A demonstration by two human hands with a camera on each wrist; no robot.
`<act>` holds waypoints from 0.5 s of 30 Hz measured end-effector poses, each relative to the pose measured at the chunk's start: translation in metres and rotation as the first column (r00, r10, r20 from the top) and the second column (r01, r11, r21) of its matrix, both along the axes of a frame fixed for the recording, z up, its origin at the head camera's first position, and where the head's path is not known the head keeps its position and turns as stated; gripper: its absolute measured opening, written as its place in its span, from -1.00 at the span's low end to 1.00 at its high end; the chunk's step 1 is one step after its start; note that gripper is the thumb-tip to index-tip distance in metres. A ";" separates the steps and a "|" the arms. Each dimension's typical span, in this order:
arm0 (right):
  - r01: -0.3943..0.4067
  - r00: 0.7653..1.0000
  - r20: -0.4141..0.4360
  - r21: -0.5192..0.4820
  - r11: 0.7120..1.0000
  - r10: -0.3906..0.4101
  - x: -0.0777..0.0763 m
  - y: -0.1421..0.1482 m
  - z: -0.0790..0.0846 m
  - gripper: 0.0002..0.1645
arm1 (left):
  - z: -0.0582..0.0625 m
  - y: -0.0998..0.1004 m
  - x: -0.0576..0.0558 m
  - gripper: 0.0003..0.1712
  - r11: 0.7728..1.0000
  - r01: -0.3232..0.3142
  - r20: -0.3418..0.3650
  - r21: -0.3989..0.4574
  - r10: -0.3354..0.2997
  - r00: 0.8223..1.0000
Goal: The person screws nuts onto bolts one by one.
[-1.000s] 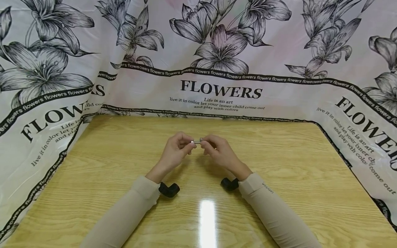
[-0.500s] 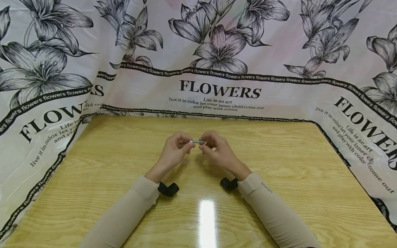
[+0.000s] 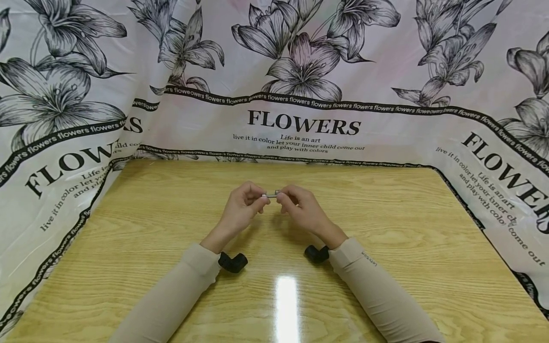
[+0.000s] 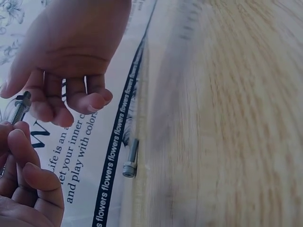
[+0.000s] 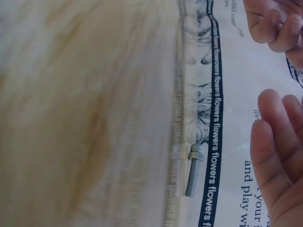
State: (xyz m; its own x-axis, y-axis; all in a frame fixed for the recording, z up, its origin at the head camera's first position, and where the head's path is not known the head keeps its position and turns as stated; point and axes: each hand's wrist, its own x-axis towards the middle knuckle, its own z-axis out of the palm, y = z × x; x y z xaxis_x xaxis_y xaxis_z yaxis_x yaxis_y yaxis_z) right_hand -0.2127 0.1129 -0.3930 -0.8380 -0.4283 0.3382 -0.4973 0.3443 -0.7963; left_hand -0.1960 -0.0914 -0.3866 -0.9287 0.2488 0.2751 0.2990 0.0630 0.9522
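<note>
A small metal bolt (image 3: pixel 270 196) is held level above the table between both hands. My left hand (image 3: pixel 241 206) pinches its left end between thumb and fingertips. At the other end, the thumb and forefinger of my right hand (image 3: pixel 302 208) close round a nut (image 4: pixel 22 100) on the bolt. The left wrist view shows the bolt's thread between the nut and the left fingertips. In the right wrist view the right hand's other fingers (image 5: pixel 277 151) are nearly straight, with the held bolt out of sight. Both wrist views show another bolt (image 5: pixel 194 171), also with a nut, by the cloth's border.
A wood-grain table (image 3: pixel 171 295) spreads under both arms. Flower-printed cloth (image 3: pixel 304 126) hangs along its back and sides. A black bracket-shaped piece sits at each cuff, the left one (image 3: pixel 233 262) and the right one (image 3: pixel 316 255).
The right thumb and forefinger spread half a second ago, baring the nut and bolt end, and have now closed on it again. The left hand has stayed almost still.
</note>
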 end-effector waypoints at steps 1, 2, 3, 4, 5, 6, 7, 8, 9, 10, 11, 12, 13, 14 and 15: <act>0.004 1.000 0.008 -0.002 1.000 -0.004 0.000 0.000 0.001 -0.68 | 0.000 0.000 0.000 -0.89 1.000 0.000 0.002 0.002 0.000 1.000; 0.003 1.000 0.011 -0.008 1.000 -0.003 0.001 0.000 0.001 -0.70 | 0.001 0.000 0.000 -0.89 1.000 0.000 0.003 0.006 0.000 1.000; 0.000 1.000 0.010 -0.017 1.000 0.001 0.001 -0.001 0.001 -0.70 | 0.001 -0.001 0.000 -0.88 1.000 0.002 0.005 0.011 -0.002 1.000; -0.004 1.000 0.004 -0.026 1.000 0.004 0.001 -0.001 0.002 -0.70 | 0.001 -0.001 0.000 -0.87 1.000 0.003 0.006 0.013 -0.003 1.000; -0.011 1.000 -0.008 -0.036 0.999 0.010 0.001 -0.001 0.002 -0.68 | 0.001 -0.001 0.000 -0.86 1.000 0.005 0.007 0.013 -0.005 1.000; -0.022 1.000 -0.021 -0.049 0.999 0.021 0.001 -0.001 0.002 -0.66 | 0.001 -0.001 0.000 -0.86 1.000 0.007 0.006 0.012 -0.007 1.000; -0.035 0.999 -0.037 -0.061 0.998 0.033 0.001 -0.001 0.002 -0.67 | 0.001 -0.001 0.000 -0.85 1.000 0.008 0.007 0.009 -0.008 1.000; -0.048 0.998 -0.049 -0.070 0.996 0.045 0.001 -0.001 0.002 -0.69 | 0.001 -0.001 0.000 -0.84 1.000 0.010 0.007 0.006 -0.010 1.000; -0.056 0.997 -0.059 -0.075 0.996 0.052 0.001 -0.001 0.002 -0.72 | 0.001 -0.001 0.000 -0.84 1.000 0.009 0.008 0.003 -0.009 1.000; -0.064 0.996 -0.066 -0.079 0.995 0.058 0.001 -0.002 0.002 -0.75 | 0.002 -0.001 0.000 -0.84 1.000 0.008 0.010 -0.001 -0.008 1.000; -0.066 0.996 -0.071 -0.078 0.995 0.060 0.001 -0.002 0.002 -0.79 | 0.002 -0.001 0.000 -0.85 1.000 0.005 0.013 -0.003 -0.005 1.000; -0.064 0.996 -0.074 -0.074 0.995 0.058 0.001 -0.002 0.002 -0.83 | 0.002 -0.001 0.000 -0.85 1.000 0.003 0.015 -0.005 -0.003 1.000; -0.054 0.996 -0.076 -0.066 0.996 0.049 0.000 -0.001 0.002 -0.86 | 0.002 0.000 0.001 -0.85 1.000 0.001 0.015 -0.007 -0.001 1.000; -0.043 0.996 -0.074 -0.056 0.998 0.039 0.000 -0.001 0.002 -0.87 | 0.002 0.000 0.001 -0.86 1.000 -0.001 0.016 -0.010 0.001 1.000; -0.032 0.997 -0.073 -0.046 0.998 0.029 0.001 -0.001 0.002 -0.86 | 0.002 0.000 0.001 -0.86 1.000 -0.004 0.016 -0.013 0.004 1.000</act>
State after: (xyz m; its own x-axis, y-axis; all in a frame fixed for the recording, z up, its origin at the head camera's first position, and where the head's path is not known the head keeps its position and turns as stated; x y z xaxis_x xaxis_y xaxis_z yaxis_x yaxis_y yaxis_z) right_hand -0.2121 0.1119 -0.3908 -0.7973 -0.4354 0.4180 -0.5641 0.2912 -0.7726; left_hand -0.1954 -0.0911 -0.3841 -0.9340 0.2484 0.2568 0.2832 0.0763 0.9560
